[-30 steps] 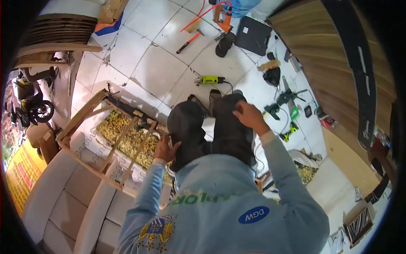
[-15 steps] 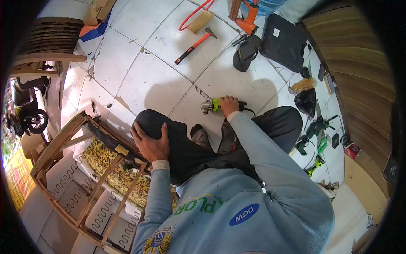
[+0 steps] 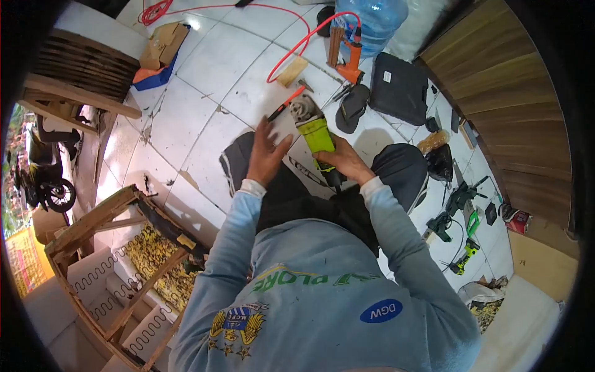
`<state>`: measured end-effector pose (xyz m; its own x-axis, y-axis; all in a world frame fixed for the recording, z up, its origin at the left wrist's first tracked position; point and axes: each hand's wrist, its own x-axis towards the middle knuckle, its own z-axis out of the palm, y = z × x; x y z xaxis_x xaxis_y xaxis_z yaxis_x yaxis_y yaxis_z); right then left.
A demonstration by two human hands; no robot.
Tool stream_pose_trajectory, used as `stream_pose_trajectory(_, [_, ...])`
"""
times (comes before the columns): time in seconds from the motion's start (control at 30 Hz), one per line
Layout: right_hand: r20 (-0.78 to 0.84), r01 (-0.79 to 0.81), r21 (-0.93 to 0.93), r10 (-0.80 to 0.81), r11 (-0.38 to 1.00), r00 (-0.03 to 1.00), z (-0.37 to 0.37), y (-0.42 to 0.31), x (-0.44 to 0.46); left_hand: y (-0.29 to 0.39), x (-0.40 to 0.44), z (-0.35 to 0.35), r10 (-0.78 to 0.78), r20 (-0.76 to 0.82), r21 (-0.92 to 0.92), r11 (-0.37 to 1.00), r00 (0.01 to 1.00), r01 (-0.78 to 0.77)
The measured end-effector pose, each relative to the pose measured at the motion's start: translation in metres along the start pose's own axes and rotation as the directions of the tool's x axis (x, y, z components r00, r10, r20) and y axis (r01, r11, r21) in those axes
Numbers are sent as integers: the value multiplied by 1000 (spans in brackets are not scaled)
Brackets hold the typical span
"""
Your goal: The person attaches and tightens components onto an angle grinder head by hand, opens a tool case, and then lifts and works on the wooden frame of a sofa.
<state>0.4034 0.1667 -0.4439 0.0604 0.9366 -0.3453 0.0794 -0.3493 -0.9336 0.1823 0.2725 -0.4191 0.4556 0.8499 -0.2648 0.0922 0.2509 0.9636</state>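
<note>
OK, R hand (image 3: 348, 162) grips grn grinder (image 3: 315, 135); L hand (image 3: 265, 156) part-spread nr it.

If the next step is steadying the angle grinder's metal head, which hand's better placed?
Left, I'd say. The left hand looks empty, fingers spread, near the metal head. The right hand is occupied, gripping the angle grinder lower down its body.

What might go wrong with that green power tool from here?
The left fingers, open near the metal head of the green power tool, might get hurt if it started up. Only the right fingers seem to grip it, so it could slip or twist towards the dark trousers.
</note>
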Motion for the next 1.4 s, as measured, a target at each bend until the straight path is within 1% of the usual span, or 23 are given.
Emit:
stream_pose_trajectory(0.03, [-7, 50, 72, -49, 996, 999, -3, -27, -9, 11, 12, 16, 58, 73, -125, 991, 996, -49])
stream_pose_trajectory(0.07, [-23, 102, 144, -100, 984, 995, -4, -45, -17, 24, 20, 29, 146, 148, -125, 984, 978, -128])
stream_pose_trajectory(0.1, [18, 92, 170, -96, 981, 995, -8, -51, -25, 36, 27, 43, 231, 228, -133, 970, 946, -205])
stream_pose_trajectory(0.13, [-2, 124, 212, -126, 969, 992, -8, -58, -30, 50, 35, 53, 315, 312, -150, 948, 896, -281])
stream_pose_trajectory(0.2, [-54, 179, 297, -171, 938, 984, -1, -66, -45, 73, 36, 69, 346, 330, -138, 938, 879, -317])
stream_pose_trajectory(0.23, [-99, 199, 269, -179, 942, 979, 1, -68, -49, 84, 42, 76, 364, 343, -136, 931, 866, -338])
stream_pose_trajectory(0.33, [-176, 183, 422, -118, 888, 977, 5, -65, -57, 99, 51, 95, 391, 379, -119, 919, 839, -375])
stream_pose_trajectory(0.37, [-167, 157, 472, -86, 867, 982, 6, -56, -57, 106, 53, 99, 396, 396, -63, 912, 829, -405])
stream_pose_trajectory(0.47, [-159, 110, 586, -20, 803, 987, 8, -51, -62, 105, 53, 106, 415, 426, -22, 893, 804, -450])
stream_pose_trajectory(0.5, [-181, 116, 587, -10, 801, 984, 10, -48, -63, 104, 49, 108, 405, 414, -43, 903, 815, -427])
stream_pose_trajectory(0.6, [-137, 93, 542, -22, 835, 990, 8, -44, -68, 89, 43, 109, 406, 380, -12, 900, 831, -435])
stream_pose_trajectory(0.63, [-171, 131, 479, -55, 868, 984, 14, -33, -64, 90, 38, 105, 426, 380, -23, 892, 821, -452])
stream_pose_trajectory(0.73, [-207, 192, 420, -113, 887, 972, 13, -20, -70, 85, 30, 111, 428, 402, 0, 884, 810, -467])
stream_pose_trajectory(0.83, [-225, 229, 455, -138, 860, 965, 10, -16, -81, 85, 22, 122, 444, 427, -6, 873, 788, -489])
stream_pose_trajectory(0.93, [-251, 255, 500, -143, 827, 957, 11, -16, -93, 81, 18, 130, 429, 462, 11, 872, 776, -489])
stream_pose_trajectory(1.03, [-293, 271, 482, -138, 833, 946, 6, -5, -102, 77, 14, 146, 447, 496, -71, 875, 744, -478])
stream_pose_trajectory(1.13, [-309, 284, 567, -120, 774, 943, 7, -2, -114, 64, 19, 158, 483, 511, -12, 831, 711, -556])
stream_pose_trajectory(1.23, [-351, 281, 596, -70, 752, 934, 10, -4, -125, 62, 17, 168, 519, 546, -15, 791, 658, -611])
stream_pose_trajectory(1.33, [-368, 305, 590, -87, 747, 926, 11, 3, -129, 65, 10, 172, 492, 575, -33, 812, 654, -582])
stream_pose_trajectory(1.4, [-390, 301, 596, -60, 744, 919, 13, 3, -131, 62, 10, 173, 487, 589, -37, 813, 645, -581])
